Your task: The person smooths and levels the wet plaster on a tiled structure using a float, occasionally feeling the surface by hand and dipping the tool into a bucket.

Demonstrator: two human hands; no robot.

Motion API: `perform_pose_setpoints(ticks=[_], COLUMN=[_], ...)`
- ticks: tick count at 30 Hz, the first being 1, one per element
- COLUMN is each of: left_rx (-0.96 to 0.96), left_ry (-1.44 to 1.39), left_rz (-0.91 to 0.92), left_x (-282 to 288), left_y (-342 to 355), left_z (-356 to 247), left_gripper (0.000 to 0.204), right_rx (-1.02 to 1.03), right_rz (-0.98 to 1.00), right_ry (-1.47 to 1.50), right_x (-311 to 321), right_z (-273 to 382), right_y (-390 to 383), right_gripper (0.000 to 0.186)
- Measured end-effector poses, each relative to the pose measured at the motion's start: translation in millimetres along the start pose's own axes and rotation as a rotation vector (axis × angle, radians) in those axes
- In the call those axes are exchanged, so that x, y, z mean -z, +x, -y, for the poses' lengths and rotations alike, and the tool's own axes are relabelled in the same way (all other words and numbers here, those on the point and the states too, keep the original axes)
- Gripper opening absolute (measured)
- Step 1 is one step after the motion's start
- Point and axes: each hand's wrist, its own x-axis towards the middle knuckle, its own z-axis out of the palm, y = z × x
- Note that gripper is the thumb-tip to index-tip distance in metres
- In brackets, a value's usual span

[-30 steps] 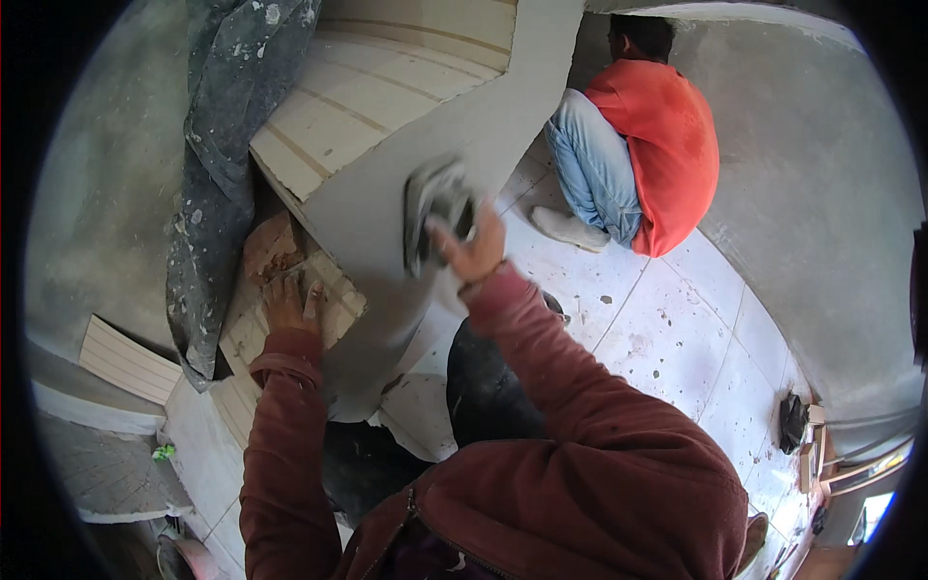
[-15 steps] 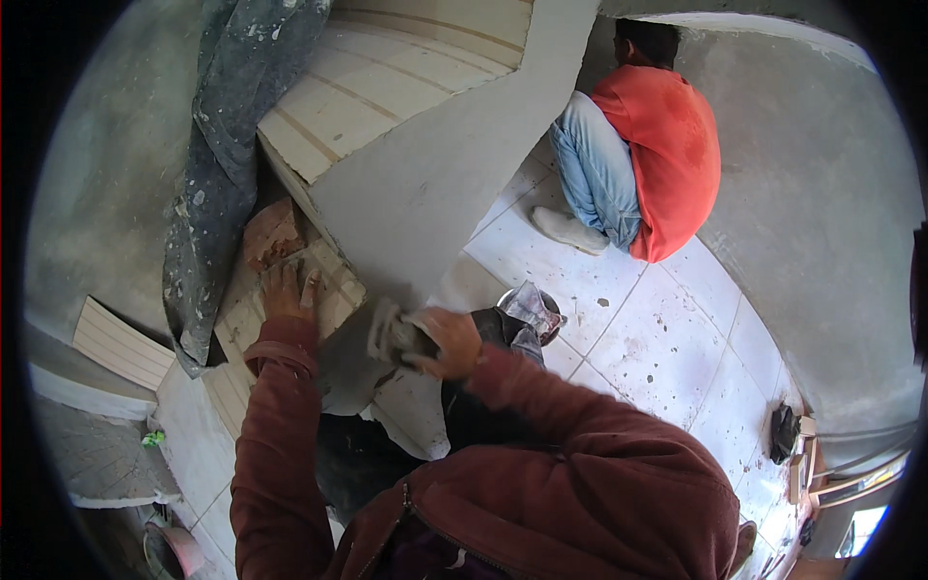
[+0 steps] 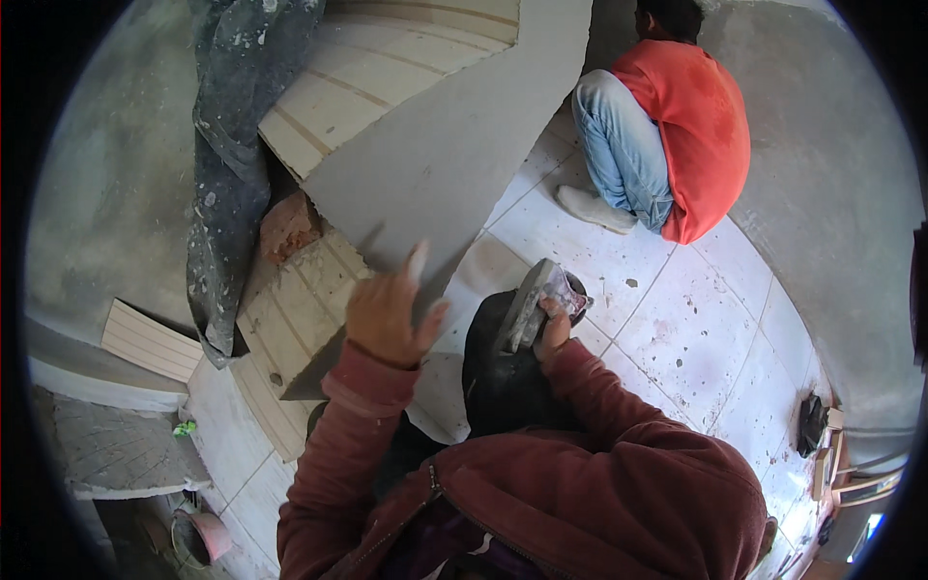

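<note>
My left hand [image 3: 385,314] is raised in front of the grey plastered side wall [image 3: 449,145] of a staircase. Its index finger points up, its thumb stands apart, and it holds nothing. Over my dark-trousered knee, my right hand [image 3: 556,329] grips a grey, mortar-smeared hand float [image 3: 528,307], tilted on edge. Just behind the float, a small container with a cloth [image 3: 570,285] on it is partly hidden. Beige tiled steps [image 3: 300,295] with brown stripes lie beside my left hand, and a broken reddish brick [image 3: 288,230] rests in the corner above them.
A person in an orange top [image 3: 691,135] squats at the far right, back turned. Dirty white floor tiles [image 3: 667,338] spread across the right. A stained dark sheet [image 3: 227,164] hangs at left. A pink bucket [image 3: 205,536] and a black bag [image 3: 810,425] stand on the floor.
My left hand has lifted off the tiled step and moved right. My right hand has drawn the float away from the wall, to the right over my knee. The view has shifted slightly.
</note>
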Motion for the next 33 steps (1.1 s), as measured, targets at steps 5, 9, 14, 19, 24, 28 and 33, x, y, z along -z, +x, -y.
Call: perform_pose_setpoints(ticks=[5, 9, 14, 19, 24, 28, 33], left_rx=[0.342, 0.534, 0.483, 0.478, 0.351, 0.287, 0.523], left_ry=[0.092, 0.274, 0.306, 0.316, 0.058, -0.010, 0.113], left_rz=[0.349, 0.471, 0.423, 0.340, 0.338, 0.225, 0.228], left_x=[-8.6, -22.4, -39.7, -39.3, -58.6, -56.2, -47.8], left_y=[52.1, 65.2, 61.9, 62.9, 51.3, 47.9, 58.5], left_z=[-31.5, -26.0, -20.8, -23.7, -14.6, -15.9, -17.2], left_gripper=[0.083, 0.096, 0.096, 0.091, 0.075, 0.082, 0.095], right_rx=[-0.005, -0.023, -0.004, -0.040, -0.082, -0.057, -0.050], right_rz=[-0.053, -0.029, -0.013, -0.008, 0.012, 0.001, 0.047], right_ry=[-0.055, 0.000, 0.003, 0.060, 0.076, 0.008, 0.060], right_x=[-1.6, 1.6, 12.8, 13.7, 19.6, 17.6, 17.2], right_z=[-5.3, -3.3, -1.4, -4.9, -9.2, -7.2, -6.0], right_y=[-6.2, -7.3, -3.7, -0.2, 6.5, 5.5, 4.8], right_gripper=[0.021, 0.022, 0.024, 0.023, 0.023, 0.021, 0.019])
